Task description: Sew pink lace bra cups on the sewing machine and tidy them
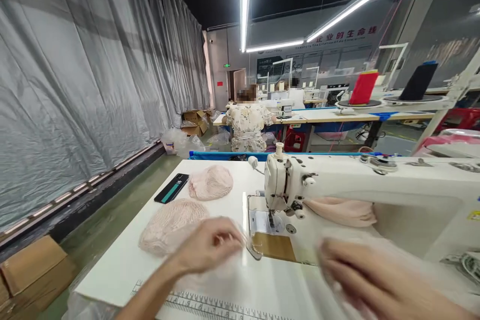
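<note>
My left hand (212, 245) is over the sewing table, left of the needle area, its fingers curled to a pinch. Something pale and sheer blurs below those fingers; I cannot make out what they hold. Smeared by motion, my right hand (369, 275) is in front of the machine arm, with whitish translucent material blurred around it. Between the hands stands a white sewing machine (285, 185), no fabric visible under its presser foot (271, 219). Two pale pink lace cup-shaped pieces (172, 225) lie on the left side, the nearer one partly behind my left hand. Folded peach fabric (341, 211) rests under the machine arm.
A black and teal card-like item (171, 188) lies near the table's left edge. Ruler markings (210, 305) run along the front. Beyond, a person in a floral top (246, 122) sits at another table. Red (363, 87) and dark thread cones (418, 81) stand at right. Cardboard boxes (35, 267) sit on the floor.
</note>
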The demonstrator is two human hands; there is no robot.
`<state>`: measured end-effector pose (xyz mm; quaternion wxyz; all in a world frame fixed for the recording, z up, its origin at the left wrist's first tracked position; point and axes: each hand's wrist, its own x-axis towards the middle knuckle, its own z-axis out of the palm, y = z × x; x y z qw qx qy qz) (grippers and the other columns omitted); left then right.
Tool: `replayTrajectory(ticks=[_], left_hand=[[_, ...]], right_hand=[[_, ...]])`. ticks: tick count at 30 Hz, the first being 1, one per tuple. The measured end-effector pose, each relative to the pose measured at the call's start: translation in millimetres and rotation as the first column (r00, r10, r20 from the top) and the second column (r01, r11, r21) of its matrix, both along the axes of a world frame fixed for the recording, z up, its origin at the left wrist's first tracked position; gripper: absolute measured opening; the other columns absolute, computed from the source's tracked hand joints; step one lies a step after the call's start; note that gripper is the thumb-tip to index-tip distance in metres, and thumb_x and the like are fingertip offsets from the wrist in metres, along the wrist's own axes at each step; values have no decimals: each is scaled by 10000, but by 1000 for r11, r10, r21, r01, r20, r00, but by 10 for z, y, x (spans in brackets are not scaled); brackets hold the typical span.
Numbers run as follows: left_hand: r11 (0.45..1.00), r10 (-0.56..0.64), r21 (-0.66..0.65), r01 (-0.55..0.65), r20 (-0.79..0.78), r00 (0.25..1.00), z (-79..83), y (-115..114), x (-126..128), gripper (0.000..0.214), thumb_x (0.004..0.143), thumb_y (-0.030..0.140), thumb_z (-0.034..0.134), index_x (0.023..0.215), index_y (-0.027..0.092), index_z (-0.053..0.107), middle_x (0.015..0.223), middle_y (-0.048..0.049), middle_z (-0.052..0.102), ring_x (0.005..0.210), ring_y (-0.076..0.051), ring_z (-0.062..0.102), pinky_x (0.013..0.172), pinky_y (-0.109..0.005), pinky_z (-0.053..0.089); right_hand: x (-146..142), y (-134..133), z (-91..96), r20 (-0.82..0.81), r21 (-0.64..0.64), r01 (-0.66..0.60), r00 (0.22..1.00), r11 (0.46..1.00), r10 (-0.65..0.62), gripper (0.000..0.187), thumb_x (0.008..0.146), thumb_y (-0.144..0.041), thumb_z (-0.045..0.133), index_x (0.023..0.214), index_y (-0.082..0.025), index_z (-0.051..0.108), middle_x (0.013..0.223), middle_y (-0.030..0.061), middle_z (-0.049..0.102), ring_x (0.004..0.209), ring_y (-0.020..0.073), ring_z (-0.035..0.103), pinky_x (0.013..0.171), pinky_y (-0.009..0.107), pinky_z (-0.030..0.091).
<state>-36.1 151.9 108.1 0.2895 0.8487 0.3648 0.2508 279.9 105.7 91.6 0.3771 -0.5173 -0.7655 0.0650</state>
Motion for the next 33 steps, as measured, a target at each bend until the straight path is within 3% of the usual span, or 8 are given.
replayTrajectory(ticks=[3, 6, 9, 14, 19, 24, 28, 33], left_hand=[[998, -43, 44, 53, -197, 979, -351, -28, 350, 135, 803, 131, 570, 807, 196, 689, 830, -24, 608, 764, -182, 564, 660, -271, 413], [994, -32, 95, 58, -252, 967, -612, -25, 413, 184, 821, 110, 535, 901, 206, 670, 927, -55, 576, 870, -219, 527, 731, -319, 398], [979, -69, 163, 123, -302, 951, -719, 19, 408, 171, 867, 129, 510, 962, 216, 623, 1082, -67, 557, 998, -233, 492, 814, -344, 407], [952, -68, 244, 187, -425, 903, -744, 81, 461, 301, 885, 229, 562, 1182, 246, 509, 1225, -104, 475, 1091, -277, 457, 866, -463, 435], [953, -70, 218, 210, -517, 853, -721, 113, 454, 478, 918, 366, 507, 1371, 333, 356, 1324, -116, 411, 1311, -363, 292, 998, -676, 279], [966, -54, 181, 185, -559, 827, -749, 137, 474, 487, 959, 414, 389, 1422, 430, 238, 1509, -96, 214, 1390, -434, 112, 984, -765, 178], [959, -82, 177, 220, -570, 818, -755, 141, 478, 584, 921, 546, 396, 1448, 388, 201, 1531, -115, 186, 1380, -471, 96, 957, -785, 179], [942, -64, 244, 231, -545, 836, -699, 99, 429, 590, 918, 578, 377, 1440, 339, 240, 1505, -137, 253, 1386, -427, 160, 988, -735, 228]], right_hand=[[-77, 152, -321, 360, -38, -209, 910, 977, 208, 276, 909, -243, 440, 677, -269, 585, 606, -24, 654, 492, 140, 615, 442, 222, 476], [-100, 190, -635, 444, 38, -152, 888, 988, 119, 226, 897, -156, 412, 819, -244, 605, 713, 28, 680, 558, 186, 635, 467, 279, 474], [-135, 204, -849, 506, 125, -182, 857, 975, 95, 205, 901, -244, 479, 1048, -249, 623, 1027, 70, 719, 870, 270, 683, 695, 383, 533], [-150, 309, -930, 658, 239, -284, 751, 929, 60, 356, 946, -295, 432, 1277, -259, 561, 1292, 85, 599, 1071, 369, 625, 731, 565, 545], [-29, 333, -839, 701, 65, -349, 682, 935, 206, 499, 941, -489, 436, 1403, -306, 398, 1393, 100, 432, 1150, 453, 522, 640, 723, 519], [-15, 351, -853, 655, 13, -341, 713, 940, 250, 557, 922, -539, 438, 1428, -334, 327, 1418, 122, 380, 1197, 490, 430, 668, 789, 439], [-42, 411, -892, 603, -13, -337, 749, 941, 276, 644, 913, -535, 453, 1466, -334, 193, 1441, 106, 383, 1257, 480, 376, 719, 807, 409], [260, 319, -1040, 563, 176, -273, 816, 946, 131, 696, 903, -533, 466, 1491, -276, 199, 1387, 94, 504, 1182, 390, 538, 895, 685, 385]])
